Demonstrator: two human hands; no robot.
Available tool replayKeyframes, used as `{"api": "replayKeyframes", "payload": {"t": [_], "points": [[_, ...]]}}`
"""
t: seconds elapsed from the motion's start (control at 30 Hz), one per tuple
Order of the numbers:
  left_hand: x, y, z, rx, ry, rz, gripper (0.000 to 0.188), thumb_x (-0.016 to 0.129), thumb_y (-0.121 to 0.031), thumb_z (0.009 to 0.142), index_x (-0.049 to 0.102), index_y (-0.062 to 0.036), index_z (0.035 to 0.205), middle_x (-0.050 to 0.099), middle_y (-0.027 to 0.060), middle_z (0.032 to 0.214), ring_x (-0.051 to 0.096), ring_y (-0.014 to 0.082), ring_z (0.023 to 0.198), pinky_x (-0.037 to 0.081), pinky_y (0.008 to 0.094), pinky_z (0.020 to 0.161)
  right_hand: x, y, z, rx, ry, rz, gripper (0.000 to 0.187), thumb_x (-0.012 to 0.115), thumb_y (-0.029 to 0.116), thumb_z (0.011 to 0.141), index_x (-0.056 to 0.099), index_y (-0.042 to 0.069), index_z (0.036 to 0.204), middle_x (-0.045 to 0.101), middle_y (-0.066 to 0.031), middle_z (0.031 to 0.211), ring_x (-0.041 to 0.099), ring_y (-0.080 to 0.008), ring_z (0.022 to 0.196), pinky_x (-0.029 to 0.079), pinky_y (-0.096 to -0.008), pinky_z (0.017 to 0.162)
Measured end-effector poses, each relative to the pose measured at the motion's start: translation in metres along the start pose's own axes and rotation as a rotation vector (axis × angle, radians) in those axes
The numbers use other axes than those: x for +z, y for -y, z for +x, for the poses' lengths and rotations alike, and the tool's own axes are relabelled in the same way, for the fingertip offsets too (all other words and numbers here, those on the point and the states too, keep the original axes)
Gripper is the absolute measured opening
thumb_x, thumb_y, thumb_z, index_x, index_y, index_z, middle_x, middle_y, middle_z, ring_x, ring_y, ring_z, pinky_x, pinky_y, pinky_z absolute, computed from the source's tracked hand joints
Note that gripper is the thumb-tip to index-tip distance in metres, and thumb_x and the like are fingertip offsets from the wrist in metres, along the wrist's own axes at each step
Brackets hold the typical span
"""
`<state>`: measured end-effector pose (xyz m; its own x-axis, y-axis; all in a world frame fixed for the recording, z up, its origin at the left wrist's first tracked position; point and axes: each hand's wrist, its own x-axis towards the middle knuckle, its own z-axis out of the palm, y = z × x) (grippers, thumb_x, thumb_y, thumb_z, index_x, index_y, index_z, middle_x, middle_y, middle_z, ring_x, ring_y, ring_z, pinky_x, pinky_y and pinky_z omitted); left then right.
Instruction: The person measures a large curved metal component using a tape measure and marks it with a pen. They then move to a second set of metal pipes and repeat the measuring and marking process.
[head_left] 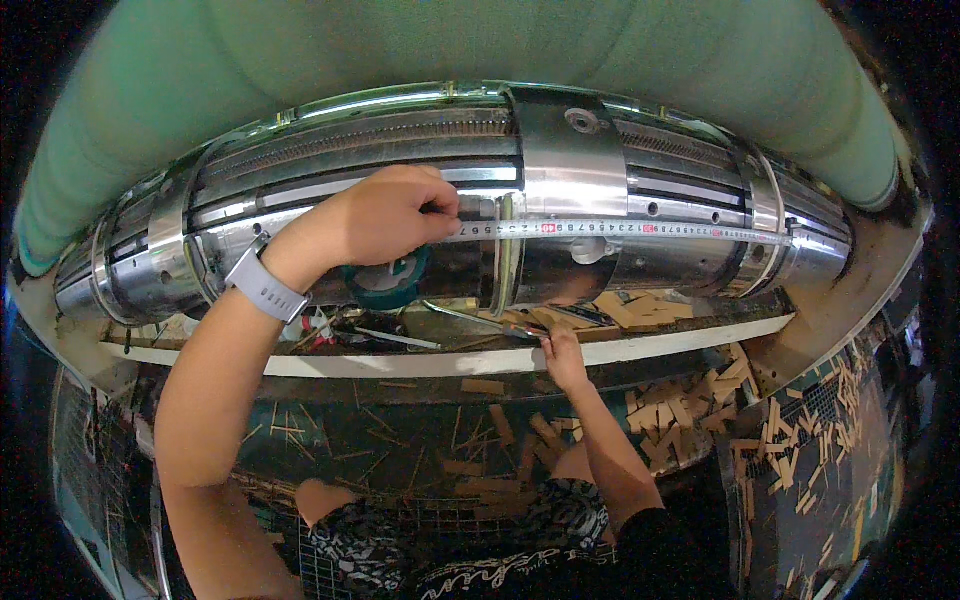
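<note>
Along the steel cylinder [685,264], a white measuring tape [610,229] is pinched by the left hand [392,213], its teal case [385,290] partly hidden. The right hand [565,354] clasps a metal tool [470,317], its gripped end obscured.

Dark floor [345,415] littered with cardboard scraps [665,410] (worse on the right); wire mesh [85,430] lower left; corners near black.

Ahead of you a broad green roller [480,50] spans the top, while nearer you a white rail [440,364] runs crosswise with tan offcuts [640,312] just behind its right half, a scrap pile [665,412] lies below it, and wire mesh [95,440] shows at your left.
</note>
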<state>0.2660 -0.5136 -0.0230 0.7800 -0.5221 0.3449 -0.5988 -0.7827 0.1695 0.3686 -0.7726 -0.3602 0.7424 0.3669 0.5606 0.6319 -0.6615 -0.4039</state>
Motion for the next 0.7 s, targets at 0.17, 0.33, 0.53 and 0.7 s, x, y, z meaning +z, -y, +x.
{"api": "replayKeyframes", "payload": {"t": [0.17,0.33,0.53,0.7], "points": [[-0.003,-0.001,0.001,-0.003,0.035,-0.018,0.017,0.058,-0.019,0.076,0.057,-0.0021,0.078,0.053,0.0126,0.075,0.051,0.0285,0.075,0.041,0.0354,0.068,0.002,-0.001,0.000,0.018,0.032,-0.009,0.018,0.054,0.012,0.077,0.047,-0.002,0.087,0.051,-0.0226,0.083,0.048,-0.0388,0.087,0.039,-0.0452,0.077],[-0.006,-0.003,0.003,-0.024,0.095,-0.007,0.017,0.056,-0.018,0.078,0.055,-0.0012,0.078,0.051,0.0119,0.075,0.052,0.0256,0.074,0.041,0.0330,0.067,0.002,0.002,0.001,0.022,0.007,0.028,0.017,0.054,0.011,0.077,0.047,-0.002,0.087,0.051,-0.0231,0.083,0.048,-0.0396,0.085,0.039,-0.0462,0.075],[-0.014,-0.008,0.008,-0.099,0.203,-0.045,0.018,0.055,-0.018,0.080,0.056,-0.0006,0.080,0.052,0.0110,0.076,0.052,0.0230,0.075,0.041,0.0312,0.069,-0.001,0.003,0.001,0.031,0.013,0.036,0.017,0.054,0.011,0.077,0.047,-0.002,0.086,0.051,-0.0223,0.080,0.048,-0.0394,0.082,0.039,-0.0462,0.073],[-0.011,-0.004,0.007,-0.100,0.149,-0.115,0.020,0.056,-0.019,0.077,0.058,0.0009,0.078,0.054,0.0129,0.073,0.051,0.0217,0.069,0.041,0.0319,0.064,-0.001,0.005,0.002,0.021,0.018,0.044,0.018,0.053,0.013,0.078,0.047,-0.002,0.086,0.051,-0.0219,0.080,0.048,-0.0386,0.082,0.039,-0.0458,0.074]]}}
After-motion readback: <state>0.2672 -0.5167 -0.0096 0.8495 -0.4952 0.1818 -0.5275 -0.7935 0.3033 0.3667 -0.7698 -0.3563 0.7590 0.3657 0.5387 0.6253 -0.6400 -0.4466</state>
